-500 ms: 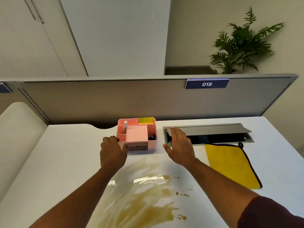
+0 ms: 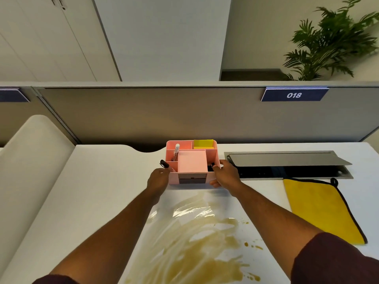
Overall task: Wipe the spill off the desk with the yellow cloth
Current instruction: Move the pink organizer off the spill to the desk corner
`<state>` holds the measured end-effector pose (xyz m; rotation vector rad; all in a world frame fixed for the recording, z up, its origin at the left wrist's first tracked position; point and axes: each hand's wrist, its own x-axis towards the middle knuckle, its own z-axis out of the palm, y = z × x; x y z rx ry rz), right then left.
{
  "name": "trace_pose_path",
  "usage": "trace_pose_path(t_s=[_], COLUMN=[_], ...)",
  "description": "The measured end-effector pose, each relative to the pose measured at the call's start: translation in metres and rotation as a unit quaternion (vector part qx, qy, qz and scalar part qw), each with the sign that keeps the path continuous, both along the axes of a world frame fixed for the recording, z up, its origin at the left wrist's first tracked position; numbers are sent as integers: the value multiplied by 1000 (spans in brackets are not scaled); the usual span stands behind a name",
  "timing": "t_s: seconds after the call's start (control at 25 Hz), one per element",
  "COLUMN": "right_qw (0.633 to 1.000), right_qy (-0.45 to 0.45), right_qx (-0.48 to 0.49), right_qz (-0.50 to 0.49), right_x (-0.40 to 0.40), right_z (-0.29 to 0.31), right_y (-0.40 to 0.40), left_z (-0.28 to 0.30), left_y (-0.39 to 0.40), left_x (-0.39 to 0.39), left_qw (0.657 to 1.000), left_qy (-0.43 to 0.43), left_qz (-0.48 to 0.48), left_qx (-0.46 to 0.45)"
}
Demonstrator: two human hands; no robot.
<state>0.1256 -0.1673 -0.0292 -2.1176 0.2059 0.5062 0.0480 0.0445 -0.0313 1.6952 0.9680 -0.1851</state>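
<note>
White desk [image 2: 98, 193], divider panel along far edge. Pink organiser [image 2: 191, 162] at back centre. Open grey cable hatch [image 2: 287, 160] set into top just right of organiser. Yellow cloth [image 2: 320, 210] flat near right edge, touching hatch front. Brown spill [image 2: 190, 242] smeared across near centre, droplets scattered right.

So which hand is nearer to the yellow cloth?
Right. The right hand grips the pink organizer's right side, nearest the yellow cloth; the left hand grips its far side.
</note>
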Motion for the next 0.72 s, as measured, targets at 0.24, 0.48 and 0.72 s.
trace_pose_path(t_s=[0.24, 0.48, 0.72], right_qw=[999, 997, 993], right_qy=[1, -26, -14], right_qx=[45, 62, 87], right_qz=[-31, 35, 74], right_x=[1, -11, -36], right_z=[-13, 3, 11], right_y=[14, 66, 158], left_z=[-4, 13, 30], left_y=[5, 61, 145], left_x=[0, -27, -66], left_qw=[997, 989, 983], left_qy=[-71, -112, -102], left_qz=[38, 75, 118], left_qx=[21, 65, 99])
